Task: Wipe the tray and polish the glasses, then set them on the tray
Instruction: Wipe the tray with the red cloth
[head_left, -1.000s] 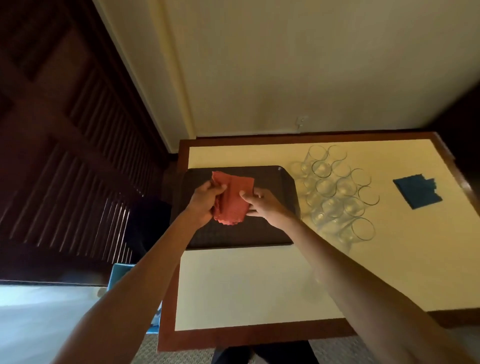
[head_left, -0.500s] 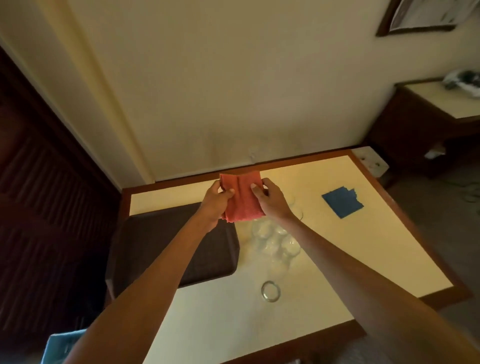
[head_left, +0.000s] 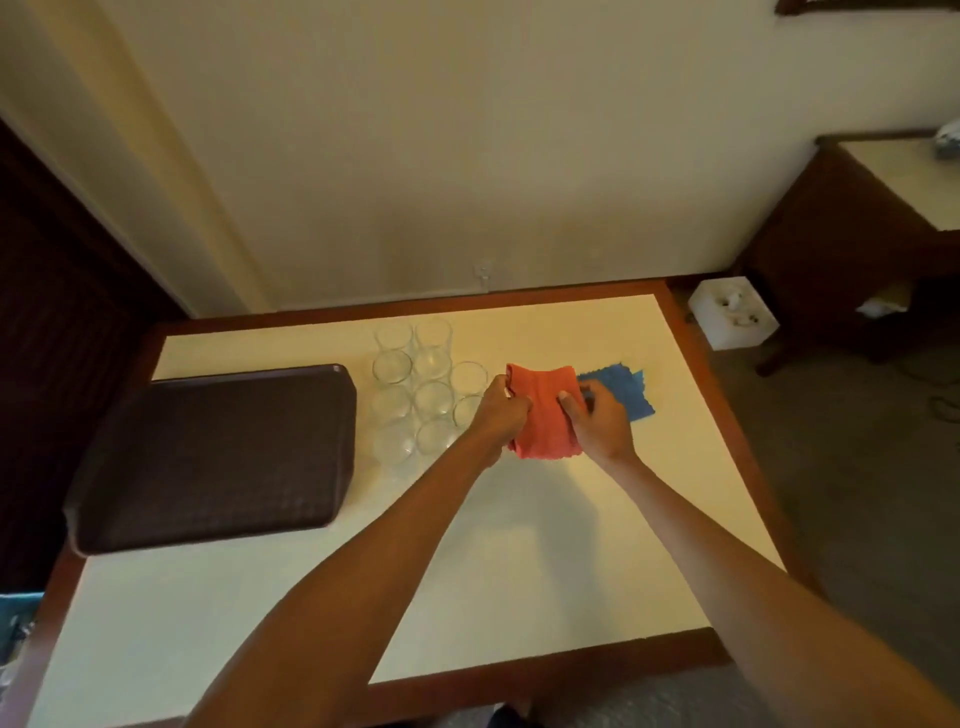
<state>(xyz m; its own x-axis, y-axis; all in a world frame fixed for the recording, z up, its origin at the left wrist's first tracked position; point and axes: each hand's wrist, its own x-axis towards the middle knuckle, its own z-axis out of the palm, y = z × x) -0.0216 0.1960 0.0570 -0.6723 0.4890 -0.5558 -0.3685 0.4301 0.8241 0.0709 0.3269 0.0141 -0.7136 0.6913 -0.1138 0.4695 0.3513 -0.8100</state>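
Head view: left hand (head_left: 500, 415), right hand (head_left: 600, 426) pinch limp, light orange-red fabric cloth (head_left: 543, 418) with curled fingers, at side edges.

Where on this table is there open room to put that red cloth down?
Widest bare patch: the near side of the table, in front of the tray and glasses. The tray itself holds nothing. A narrow strip runs behind the tray. Crowded: glasses packed tight beside the tray, blue cloth right of them.
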